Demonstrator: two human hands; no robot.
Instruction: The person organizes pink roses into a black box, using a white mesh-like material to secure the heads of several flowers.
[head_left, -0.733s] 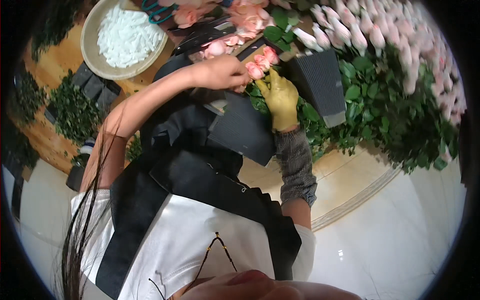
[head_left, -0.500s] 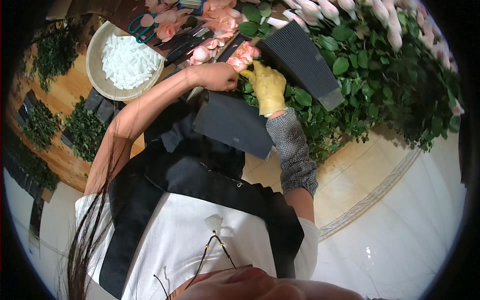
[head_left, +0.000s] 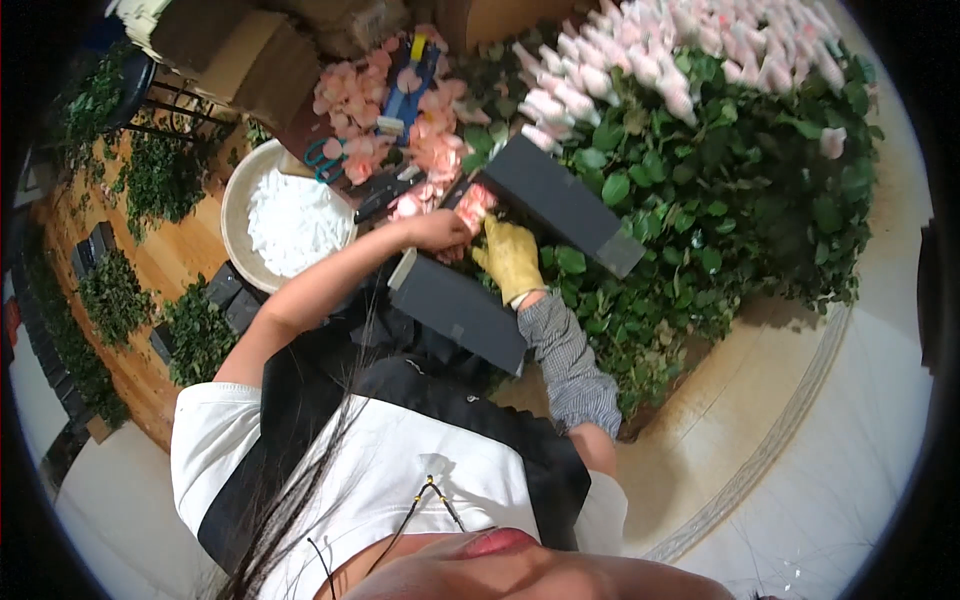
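Note:
My left hand [head_left: 438,229] is bare and closed on a pink rose head [head_left: 476,205]. My right hand [head_left: 511,259], in a yellow glove, grips the same rose just below the bloom, among green leaves. Both hands meet between two dark rectangular blocks: one [head_left: 557,203] lies behind the hands, the other [head_left: 458,311] sits in front of them, near my body. Loose pink petals [head_left: 432,150] are heaped just beyond the hands.
A round bowl [head_left: 238,200] of white bits stands at the left, with green-handled scissors [head_left: 324,155] beside it. A big pile of leafy stems and wrapped pink roses [head_left: 640,70] fills the right. A blue tool [head_left: 410,80] lies among petals. Leaf clumps [head_left: 115,295] litter the wooden floor.
The view has swung, so everything sits lower and further right in the picture. Both hands stay together on the pink rose between the dark blocks.

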